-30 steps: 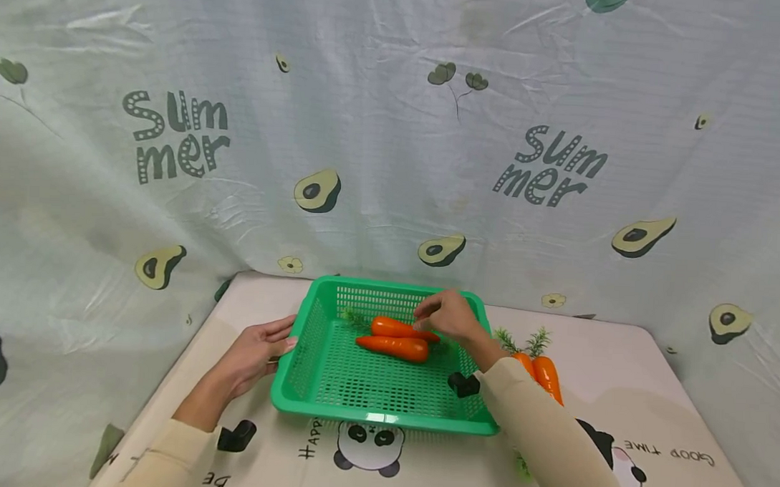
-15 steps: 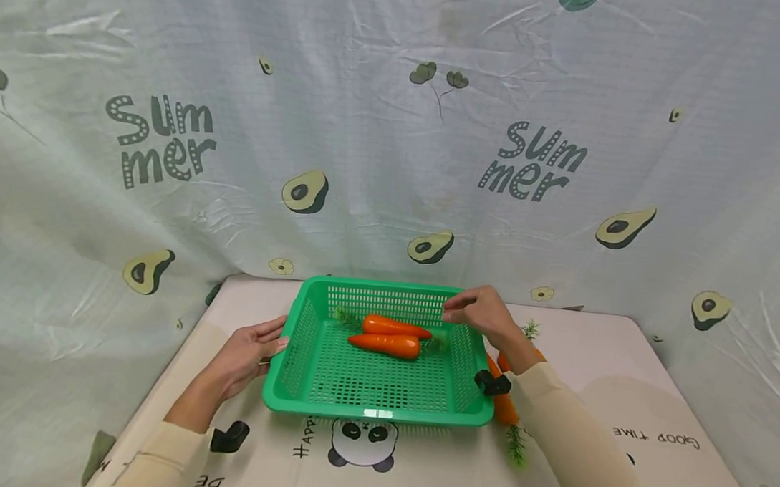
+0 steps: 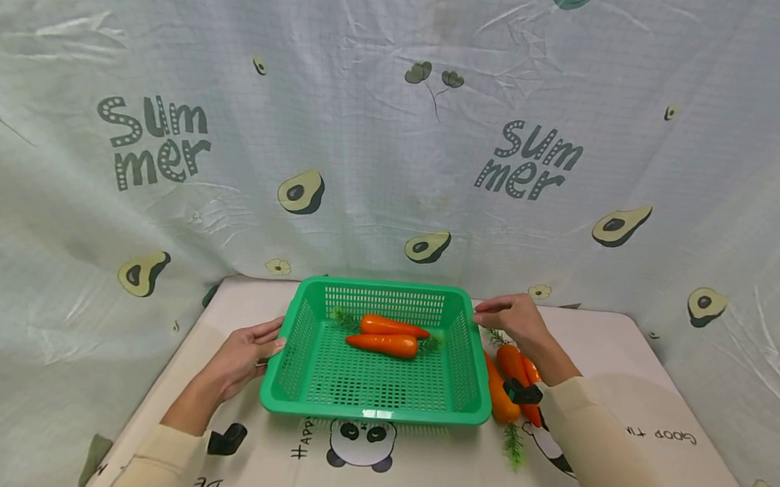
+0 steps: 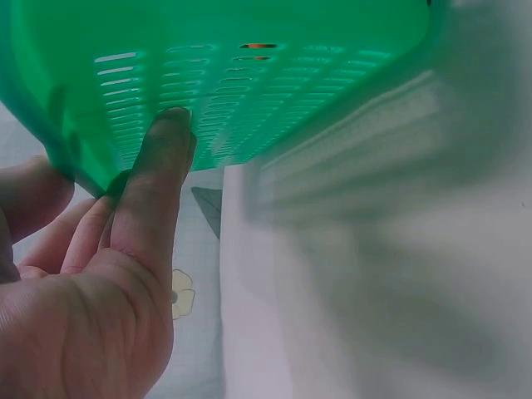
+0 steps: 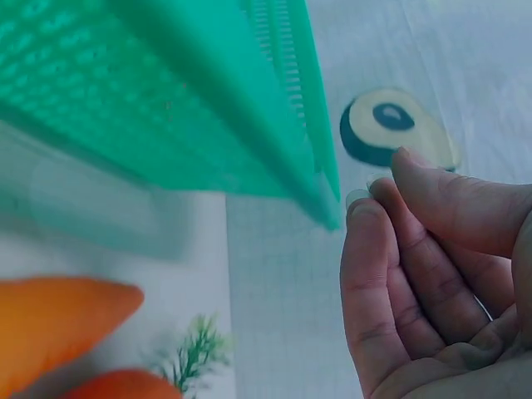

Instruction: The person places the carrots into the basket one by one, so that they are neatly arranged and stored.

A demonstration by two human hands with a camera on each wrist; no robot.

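Observation:
A green plastic basket [image 3: 384, 415] is held at its left side by my left hand [image 3: 240, 360]. In the left wrist view, the thumb lies on the rim and the fingers press the slotted outer wall [image 4: 224, 91]. Inside lie two orange carrots with green tops, a rear carrot [image 3: 393, 326] and a front carrot [image 3: 386, 345], pointing opposite ways. My right hand [image 3: 516, 319] hovers just outside the basket's right rim, fingers loosely bent and holding nothing. The right wrist view shows a small gap between its fingertips [image 5: 366, 208] and the basket.
Right of the basket, partly under my right wrist, several carrots [image 3: 503, 401] lie on the pale printed table [image 3: 330, 478]. A hanging sheet with avocado prints [image 3: 368, 128] closes off the back and sides.
My right hand has moved right, from above the carrots in the basket to outside its right rim. My left hand keeps its hold. The view has shifted slightly.

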